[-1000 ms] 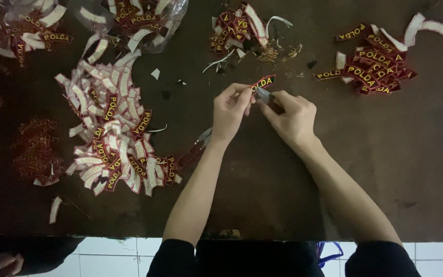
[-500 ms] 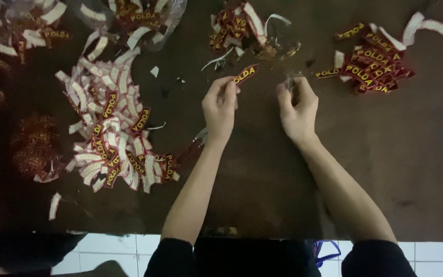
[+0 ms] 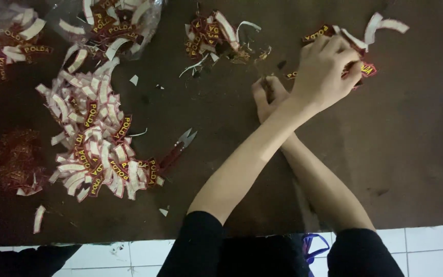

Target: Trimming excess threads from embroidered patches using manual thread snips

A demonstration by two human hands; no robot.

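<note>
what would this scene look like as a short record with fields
surface: dark brown table
left hand: crossed over the right forearm, curled on a small pile of dark red embroidered cloth labels
right hand: on the table under the left forearm, partly hidden
tool: red-handled metal thread snips, lying untouched beside large heap of red and white labels

Pile of dark-red patches (image 3: pixel 367 69) w/ yellow lettering & white backing strips, heaped flat at far right of tabletop (image 3: pixel 416 154); mostly hidden under left hand (image 3: pixel 326 69). Right hand (image 3: pixel 268 97) just beside it, contents can't tell.
</note>
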